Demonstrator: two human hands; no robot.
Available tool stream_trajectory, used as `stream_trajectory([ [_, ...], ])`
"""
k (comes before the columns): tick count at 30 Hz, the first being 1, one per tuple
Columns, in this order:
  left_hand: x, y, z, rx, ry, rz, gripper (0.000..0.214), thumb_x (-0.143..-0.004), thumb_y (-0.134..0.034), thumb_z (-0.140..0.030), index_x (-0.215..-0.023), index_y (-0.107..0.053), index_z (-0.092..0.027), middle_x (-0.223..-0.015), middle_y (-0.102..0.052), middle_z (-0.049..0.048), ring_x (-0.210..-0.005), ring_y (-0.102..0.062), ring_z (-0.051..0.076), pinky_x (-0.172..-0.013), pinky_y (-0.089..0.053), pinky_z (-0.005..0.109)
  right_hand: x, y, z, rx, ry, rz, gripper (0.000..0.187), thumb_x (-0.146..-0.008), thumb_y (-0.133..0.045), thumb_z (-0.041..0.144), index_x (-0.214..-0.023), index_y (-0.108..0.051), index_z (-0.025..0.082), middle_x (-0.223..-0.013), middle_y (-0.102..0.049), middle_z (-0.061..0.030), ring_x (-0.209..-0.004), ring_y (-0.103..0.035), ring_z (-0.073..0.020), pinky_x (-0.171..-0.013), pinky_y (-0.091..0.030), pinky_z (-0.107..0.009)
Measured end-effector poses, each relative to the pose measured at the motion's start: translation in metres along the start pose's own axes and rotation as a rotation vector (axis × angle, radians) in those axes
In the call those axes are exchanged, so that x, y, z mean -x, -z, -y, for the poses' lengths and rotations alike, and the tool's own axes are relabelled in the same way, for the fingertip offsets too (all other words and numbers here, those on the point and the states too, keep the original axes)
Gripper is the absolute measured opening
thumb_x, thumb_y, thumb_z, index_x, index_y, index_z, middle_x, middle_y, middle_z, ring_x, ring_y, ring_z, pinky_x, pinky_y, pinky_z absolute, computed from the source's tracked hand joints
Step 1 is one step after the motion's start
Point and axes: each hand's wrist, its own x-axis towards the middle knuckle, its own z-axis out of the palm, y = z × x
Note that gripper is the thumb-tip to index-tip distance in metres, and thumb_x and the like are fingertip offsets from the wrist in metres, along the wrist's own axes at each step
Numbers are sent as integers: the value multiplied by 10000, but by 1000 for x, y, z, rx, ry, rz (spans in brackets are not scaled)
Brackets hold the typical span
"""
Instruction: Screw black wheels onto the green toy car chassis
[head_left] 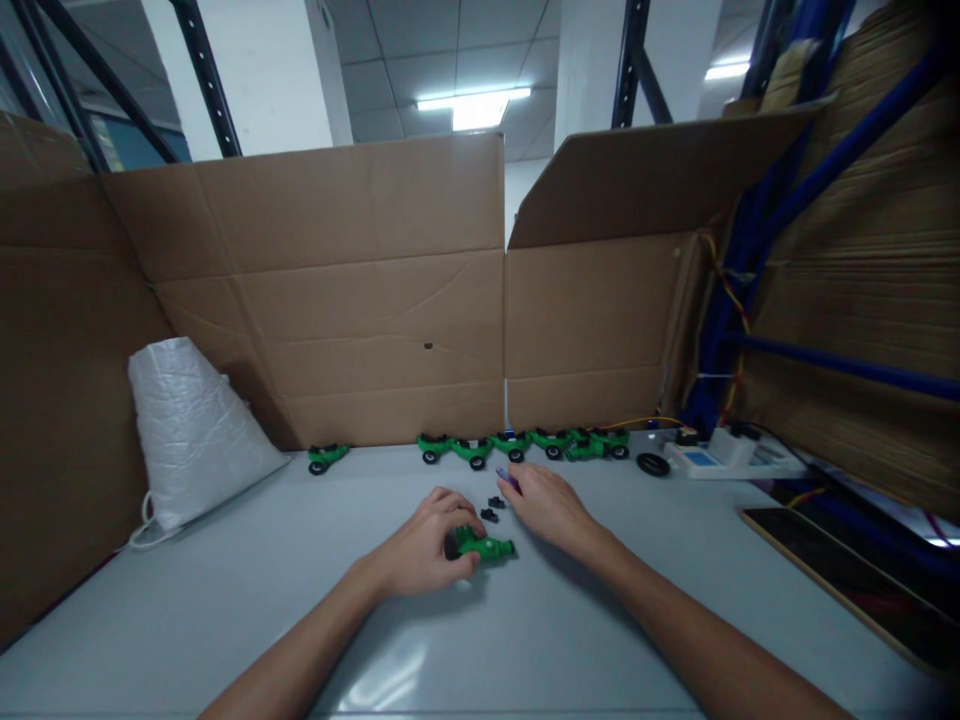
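Note:
My left hand (431, 545) is closed round a small green toy vehicle (487, 546) that lies on the grey table (225, 600). My right hand (547, 505) rests just to the right of it, fingers curled over a small purple-tipped item (507, 478) that I cannot make out. Two tiny black parts (492, 508) lie on the table between the hands. A row of several finished green toy vehicles (525, 444) with black wheels stands along the cardboard wall behind, and one more green vehicle (327, 457) sits apart to the left.
Cardboard walls (337, 300) enclose the back and left of the table. A white woven bag (191, 430) leans at the left. A black ring (652, 464), a white device with cables (720, 455) and a dark board (847, 575) lie at the right, by blue shelving (780, 200).

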Motion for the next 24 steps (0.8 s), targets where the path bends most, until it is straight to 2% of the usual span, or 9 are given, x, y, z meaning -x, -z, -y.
stream_trajectory([
  [5,1,1,0,-5,-11,-1,405,-794,-592,-72,-1117,-757,-254,-1189,-673,76,-1203,-542,293,-1113,-435,471,-3,10,-7,89,-110,-9,370,-1076,-452,400,-1026,-743,177,-1087,-775,-188,-979,-741,-306,-781,-455,-345],
  [7,1,1,0,-3,-14,-5,327,-825,-639,-120,-1099,-760,-252,-1184,-670,81,-1200,-541,297,-1110,-433,475,-7,17,-15,131,-179,-29,395,-1082,-421,392,-1051,-746,168,-1082,-779,-202,-966,-751,-312,-785,-467,-352],
  [9,0,0,1,-9,-17,-5,219,-849,-737,-237,-1066,-764,-244,-1176,-666,88,-1200,-535,301,-1106,-432,470,-11,22,-24,169,-213,-43,425,-1089,-388,400,-1103,-742,165,-1120,-777,-204,-996,-754,-315,-801,-481,-351],
  [11,0,-1,3,-27,-17,-5,211,-863,-788,-355,-1034,-762,-233,-1169,-664,91,-1196,-532,296,-1100,-432,458,-14,24,-34,207,-220,19,450,-1088,-373,403,-1135,-747,157,-1159,-770,-212,-1045,-750,-323,-822,-497,-352],
  [16,-1,-2,8,-42,-8,-22,275,-980,-674,-470,-1049,-718,-208,-1128,-676,94,-1158,-562,269,-1050,-459,428,-15,16,-48,226,-207,169,396,-1017,-484,358,-1081,-797,124,-1146,-775,-233,-1067,-752,-346,-830,-531,-361],
  [20,-1,-1,10,-21,51,-73,312,-1045,-562,-482,-1103,-674,-197,-1088,-678,96,-1079,-602,252,-980,-486,399,-13,12,-50,217,-195,193,383,-1002,-504,354,-1094,-801,130,-1155,-777,-227,-1075,-752,-332,-847,-533,-359],
  [24,-1,2,10,-32,63,-164,287,-1048,-565,-464,-1092,-658,-197,-1049,-676,88,-1058,-601,248,-972,-472,379,-12,16,-49,210,-192,168,352,-995,-544,368,-1041,-795,126,-1134,-775,-233,-1052,-750,-344,-829,-525,-365],
])
